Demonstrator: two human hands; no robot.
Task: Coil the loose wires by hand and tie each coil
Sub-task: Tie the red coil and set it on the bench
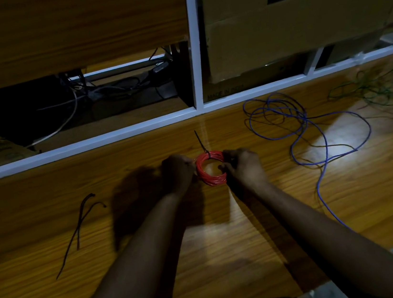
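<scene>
The red coil, near the middle of the wooden floor, is gripped on either side by the left hand and right hand, and its seemingly unfinished black tie could slip, letting loops spring apart.

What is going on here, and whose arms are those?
Those arms belong to a person. The camera sits on their head and looks down, so you see what they see. Their left hand and right hand hold a red coil of wire, one on each side. A thin black tie sticks up from the coil's top. It all rests on a wooden floor. To the left lie two more ties. To the right sprawls a loose blue wire, and farther right a green wire, both not coiled yet. Behind stands a cardboard box.
</scene>
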